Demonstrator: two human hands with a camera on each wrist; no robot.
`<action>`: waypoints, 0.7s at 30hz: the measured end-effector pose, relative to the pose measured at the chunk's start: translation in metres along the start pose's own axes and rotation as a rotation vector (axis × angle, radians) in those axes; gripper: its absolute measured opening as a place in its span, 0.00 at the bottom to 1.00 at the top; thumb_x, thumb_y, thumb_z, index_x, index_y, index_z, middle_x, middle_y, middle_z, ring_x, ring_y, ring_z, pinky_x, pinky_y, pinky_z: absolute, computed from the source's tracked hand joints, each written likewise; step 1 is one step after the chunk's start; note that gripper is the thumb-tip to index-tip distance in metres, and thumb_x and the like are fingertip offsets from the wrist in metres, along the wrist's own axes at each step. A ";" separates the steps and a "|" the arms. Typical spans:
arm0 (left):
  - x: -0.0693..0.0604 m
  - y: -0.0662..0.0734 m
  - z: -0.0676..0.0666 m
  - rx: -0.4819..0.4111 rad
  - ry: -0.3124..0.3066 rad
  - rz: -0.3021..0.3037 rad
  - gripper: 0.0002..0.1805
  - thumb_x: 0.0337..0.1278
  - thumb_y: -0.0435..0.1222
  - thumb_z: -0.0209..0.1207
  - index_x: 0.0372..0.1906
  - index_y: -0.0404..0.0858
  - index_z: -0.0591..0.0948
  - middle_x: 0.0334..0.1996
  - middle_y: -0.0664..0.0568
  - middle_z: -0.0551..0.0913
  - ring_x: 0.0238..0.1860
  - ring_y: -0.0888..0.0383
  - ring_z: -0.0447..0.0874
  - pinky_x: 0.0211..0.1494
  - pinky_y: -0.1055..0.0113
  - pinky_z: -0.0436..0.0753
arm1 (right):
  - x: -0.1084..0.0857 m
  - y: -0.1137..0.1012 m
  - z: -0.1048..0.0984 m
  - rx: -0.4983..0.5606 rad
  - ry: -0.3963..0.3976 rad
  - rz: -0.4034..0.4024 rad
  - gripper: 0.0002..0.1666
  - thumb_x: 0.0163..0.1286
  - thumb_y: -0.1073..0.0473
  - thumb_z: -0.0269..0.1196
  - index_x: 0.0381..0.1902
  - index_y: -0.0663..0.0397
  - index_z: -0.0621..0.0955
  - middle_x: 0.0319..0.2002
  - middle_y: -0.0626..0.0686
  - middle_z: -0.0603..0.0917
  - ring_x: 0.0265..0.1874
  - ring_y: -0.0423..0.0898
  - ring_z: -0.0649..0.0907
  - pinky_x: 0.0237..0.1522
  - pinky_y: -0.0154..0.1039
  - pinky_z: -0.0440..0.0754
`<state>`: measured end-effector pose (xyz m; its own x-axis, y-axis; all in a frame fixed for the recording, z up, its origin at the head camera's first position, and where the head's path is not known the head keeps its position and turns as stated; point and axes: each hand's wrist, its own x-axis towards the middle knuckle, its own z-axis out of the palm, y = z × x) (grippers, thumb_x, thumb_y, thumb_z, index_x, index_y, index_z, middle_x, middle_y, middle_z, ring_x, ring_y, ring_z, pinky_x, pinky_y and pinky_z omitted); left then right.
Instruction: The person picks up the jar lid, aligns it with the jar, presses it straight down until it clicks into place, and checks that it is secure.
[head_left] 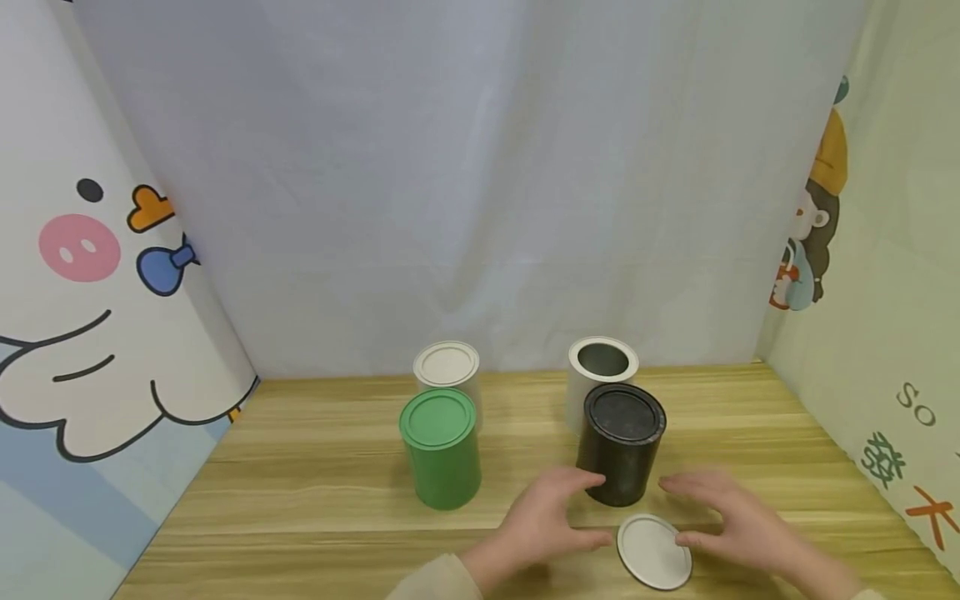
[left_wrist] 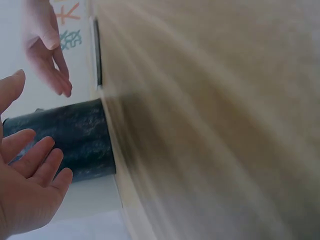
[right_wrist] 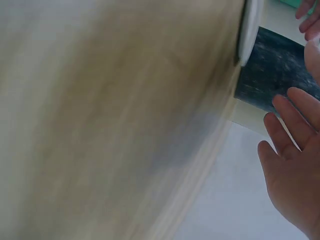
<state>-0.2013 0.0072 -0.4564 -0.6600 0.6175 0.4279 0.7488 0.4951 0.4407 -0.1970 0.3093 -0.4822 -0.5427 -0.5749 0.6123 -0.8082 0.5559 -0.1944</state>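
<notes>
A black can (head_left: pixel 619 450) with its lid on stands upright, and my two hands are spread on its near left and near right. My left hand (head_left: pixel 543 517) has its fingers extended; in the left wrist view, nothing lies in its palm. On the other side, my right hand (head_left: pixel 738 521) is likewise extended and holds nothing, its thumb by the edge of a round white lid (head_left: pixel 654 552). That lid lies flat on the table in front of the black can. Whether either hand touches the can or the lid, I cannot tell.
Behind the black can stands a white can (head_left: pixel 602 360) without a lid, partly hidden. To the left is a lidded green can (head_left: pixel 441 454), with a lidded white can (head_left: pixel 447 367) behind it. A pale curtain (head_left: pixel 480 192) closes off the back of the wooden table (head_left: pixel 315 483).
</notes>
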 end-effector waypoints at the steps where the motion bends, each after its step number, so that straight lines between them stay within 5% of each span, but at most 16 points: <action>1: 0.000 0.000 0.002 0.016 -0.004 0.022 0.32 0.45 0.46 0.76 0.56 0.38 0.82 0.51 0.52 0.85 0.54 0.60 0.80 0.59 0.72 0.75 | -0.001 0.000 0.001 0.011 -0.013 -0.004 0.38 0.42 0.52 0.81 0.54 0.56 0.83 0.50 0.52 0.84 0.50 0.46 0.79 0.61 0.19 0.59; 6: -0.001 0.002 0.012 0.087 -0.045 0.093 0.35 0.43 0.51 0.76 0.57 0.38 0.82 0.51 0.55 0.85 0.53 0.62 0.80 0.58 0.74 0.74 | -0.006 -0.002 0.004 0.046 -0.098 -0.014 0.40 0.46 0.49 0.80 0.57 0.56 0.82 0.52 0.50 0.84 0.52 0.45 0.79 0.59 0.20 0.62; 21: 0.001 0.006 0.030 0.214 -0.160 0.113 0.42 0.42 0.58 0.73 0.63 0.41 0.78 0.56 0.58 0.81 0.57 0.64 0.76 0.60 0.75 0.72 | -0.014 0.002 0.013 0.096 -0.200 -0.091 0.51 0.45 0.41 0.79 0.63 0.60 0.77 0.58 0.53 0.80 0.55 0.47 0.77 0.62 0.20 0.59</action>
<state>-0.1954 0.0293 -0.4768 -0.5664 0.7564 0.3273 0.8241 0.5246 0.2137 -0.1941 0.3106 -0.5014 -0.4935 -0.7327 0.4687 -0.8687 0.4423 -0.2231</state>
